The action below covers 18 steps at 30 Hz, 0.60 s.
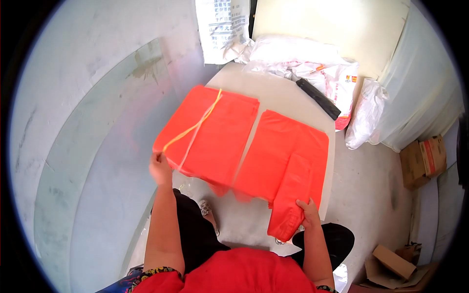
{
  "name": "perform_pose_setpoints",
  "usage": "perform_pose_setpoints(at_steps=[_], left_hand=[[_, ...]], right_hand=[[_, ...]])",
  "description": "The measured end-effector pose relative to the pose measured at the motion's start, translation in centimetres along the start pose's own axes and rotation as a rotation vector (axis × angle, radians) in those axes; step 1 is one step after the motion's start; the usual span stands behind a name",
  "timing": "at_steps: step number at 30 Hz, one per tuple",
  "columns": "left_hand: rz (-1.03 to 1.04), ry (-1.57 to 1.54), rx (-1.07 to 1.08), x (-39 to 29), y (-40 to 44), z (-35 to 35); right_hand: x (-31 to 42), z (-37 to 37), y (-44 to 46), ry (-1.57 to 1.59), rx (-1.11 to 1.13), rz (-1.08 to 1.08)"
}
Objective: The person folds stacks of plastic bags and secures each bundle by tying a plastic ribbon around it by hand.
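Two flat stacks of red plastic bags lie side by side on the table: the left stack (195, 127) and the right stack (273, 156). A thin yellow band (190, 128) crosses the left stack, alongside a paler strand. At that stack's near left corner, my left hand (161, 169) is closed, pinching the band's end. My right hand (309, 213) grips a narrow folded bundle of red bags (288, 205), thumb on top. This bundle lies partly over the right stack and sticks out past the table's near edge. Its fingers underneath are hidden.
The pale table (239, 80) has a rounded far end. A dark rolled package (318, 99) and white plastic sacks (298, 53) lie at the back. A white bundle (366, 115) stands right of it. Cardboard boxes (424, 161) sit by the right wall; a glass sheet (112, 132) leans left.
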<state>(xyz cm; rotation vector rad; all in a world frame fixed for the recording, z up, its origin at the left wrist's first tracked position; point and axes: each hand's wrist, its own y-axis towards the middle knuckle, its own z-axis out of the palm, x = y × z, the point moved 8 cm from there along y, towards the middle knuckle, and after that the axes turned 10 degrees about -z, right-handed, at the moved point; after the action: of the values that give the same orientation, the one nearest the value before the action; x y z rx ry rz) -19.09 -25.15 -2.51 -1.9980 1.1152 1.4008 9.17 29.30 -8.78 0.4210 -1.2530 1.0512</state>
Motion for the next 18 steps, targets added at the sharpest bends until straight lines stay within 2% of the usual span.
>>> perform_pose_setpoints(at_steps=[2, 5, 8, 11, 13, 15, 17, 18], left_hand=[[-0.147, -0.439, -0.022, 2.0, 1.3, -0.3], [-0.764, -1.012, -0.002, 5.7, 0.3, 1.3], [-0.807, -1.085, 0.143, 4.3, -0.2, 2.9], [-0.557, -1.034, 0.366, -4.0, -3.4, 4.4], [-0.299, -0.938, 0.622, -9.1, -6.1, 6.7], [-0.187, -0.787, 0.772, -11.6, -10.6, 9.9], [-0.092, -0.546, 0.912, -12.5, -17.5, 12.7], [-0.165, -0.45, 1.032, -11.1, -20.8, 14.7]], right_hand=[[-0.2, -0.1, 0.0, 0.024, -0.005, 0.011], [0.0, 0.6, -0.3, 0.107, 0.01, 0.03], [-0.3, 1.2, -0.5, 0.209, 0.059, 0.047], [-0.1, 1.8, -0.9, 0.263, 0.051, 0.062], [-0.4, 1.6, -1.0, 0.308, 0.019, 0.092], [-1.3, 0.8, -0.7, 0.373, -0.021, 0.134], [-1.7, 1.3, -0.8, 0.486, 0.038, 0.168], [-1.7, 1.8, -0.8, 0.543, 0.069, 0.18]])
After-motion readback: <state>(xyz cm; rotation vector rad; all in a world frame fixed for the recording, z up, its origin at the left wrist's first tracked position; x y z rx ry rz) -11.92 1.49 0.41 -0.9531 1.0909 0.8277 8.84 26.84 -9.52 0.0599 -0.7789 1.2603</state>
